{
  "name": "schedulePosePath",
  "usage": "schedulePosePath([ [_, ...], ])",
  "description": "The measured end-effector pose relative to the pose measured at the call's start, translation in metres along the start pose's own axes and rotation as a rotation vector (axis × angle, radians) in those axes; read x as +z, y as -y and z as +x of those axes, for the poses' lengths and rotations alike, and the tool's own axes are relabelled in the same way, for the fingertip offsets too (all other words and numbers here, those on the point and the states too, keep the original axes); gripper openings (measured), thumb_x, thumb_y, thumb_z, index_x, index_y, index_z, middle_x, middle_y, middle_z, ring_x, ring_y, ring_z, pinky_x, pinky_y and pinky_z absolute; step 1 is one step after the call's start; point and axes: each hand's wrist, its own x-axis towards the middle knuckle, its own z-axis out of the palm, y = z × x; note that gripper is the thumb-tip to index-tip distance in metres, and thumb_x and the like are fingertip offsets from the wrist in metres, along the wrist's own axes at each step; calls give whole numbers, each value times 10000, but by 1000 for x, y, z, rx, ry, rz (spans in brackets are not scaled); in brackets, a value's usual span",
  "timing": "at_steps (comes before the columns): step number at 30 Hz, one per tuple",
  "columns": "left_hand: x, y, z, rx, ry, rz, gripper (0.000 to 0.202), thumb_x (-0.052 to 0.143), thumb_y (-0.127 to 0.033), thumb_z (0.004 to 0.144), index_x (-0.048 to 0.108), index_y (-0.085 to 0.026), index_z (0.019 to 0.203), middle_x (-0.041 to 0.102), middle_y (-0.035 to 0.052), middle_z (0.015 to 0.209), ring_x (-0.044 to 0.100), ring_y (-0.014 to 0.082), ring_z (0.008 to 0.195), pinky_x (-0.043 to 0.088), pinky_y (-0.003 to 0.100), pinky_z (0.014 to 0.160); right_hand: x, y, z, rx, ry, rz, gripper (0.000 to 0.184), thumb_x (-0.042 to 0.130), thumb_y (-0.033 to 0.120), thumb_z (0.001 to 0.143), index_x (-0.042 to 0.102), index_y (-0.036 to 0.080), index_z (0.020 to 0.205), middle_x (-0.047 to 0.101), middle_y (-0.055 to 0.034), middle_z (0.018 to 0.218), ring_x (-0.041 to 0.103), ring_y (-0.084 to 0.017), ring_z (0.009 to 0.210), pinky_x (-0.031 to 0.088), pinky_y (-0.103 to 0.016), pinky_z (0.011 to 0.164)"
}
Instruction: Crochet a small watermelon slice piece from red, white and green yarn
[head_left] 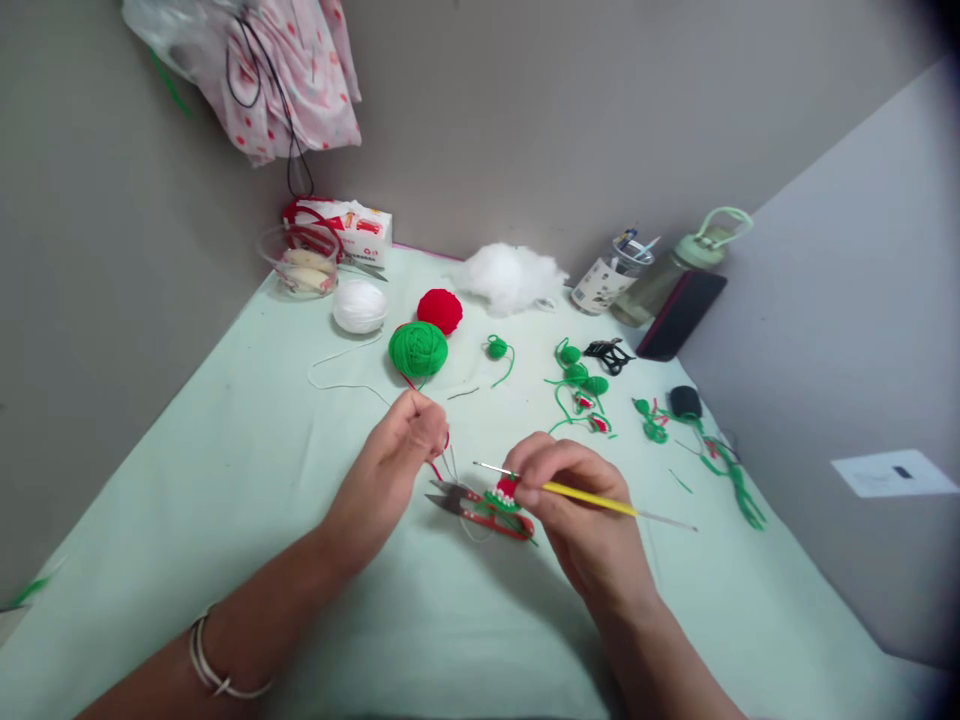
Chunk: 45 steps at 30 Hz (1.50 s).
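My left hand (pixel 397 450) is closed, with a strand of red yarn (pixel 435 468) pinched in its fingers. In my right hand (pixel 581 505) is a yellow-handled crochet hook (pixel 592 498), its metal tip pointing left. The same fingers grip a small crocheted piece (pixel 504 494) in red, white and green. Red-handled thread snips (pixel 491 516) lie on the table just below that piece, blades toward my left hand. Beyond my left hand sit a green yarn ball (pixel 418 350), a red yarn ball (pixel 440 311) and a white yarn ball (pixel 360 306).
White stuffing (pixel 510 277) lies at the back. A pen cup (pixel 604 283), a bottle (pixel 679 265) and a leaning phone (pixel 681 315) stand back right. Small green crocheted pieces (pixel 576 374) lie near black scissors (pixel 610 355). A tissue box (pixel 367 235) and clear bowl (pixel 306 272) occupy the back left.
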Motion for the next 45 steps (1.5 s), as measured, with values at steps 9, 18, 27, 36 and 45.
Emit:
schedulePosePath([
  [9,2,-65,-30,-116,64,-529,540,517,-743,958,647,-232,838,580,17,812,479,111,578,521,230,489,7,26,-17,-152,-50,33,218,931,354,745,741,252,710,694,-5,712,611,-147,609,508,-262,511],
  [18,12,-34,-70,636,140,444,467,585,-631,978,828,-291,771,816,75,1133,545,349,1422,13,559,1333,13,24,-60,-319,-6,-40,101,826,192,874,800,290,877,752,-28,871,699,-178,812,582,-310,710],
  [27,33,-22,-87,-81,224,-110,352,836,-393,862,801,-292,1198,784,31,1021,695,202,964,558,329,932,13,27,-80,-390,-76,-227,107,796,183,893,816,287,888,752,-45,885,711,-192,833,619,-326,748],
  [36,35,-16,-83,-86,183,-159,558,855,-290,855,683,-294,1386,712,3,993,659,161,999,535,285,955,10,17,-87,-381,-61,-274,177,710,176,956,791,301,1052,734,-57,1007,702,-201,990,612,-345,871],
  [45,27,-19,-88,-182,175,-317,510,874,-275,837,729,-295,1325,695,-10,915,649,135,933,521,247,907,16,-5,-96,-887,-149,-949,621,679,63,934,608,360,1475,757,-92,1336,754,-264,1140,665,-423,886],
])
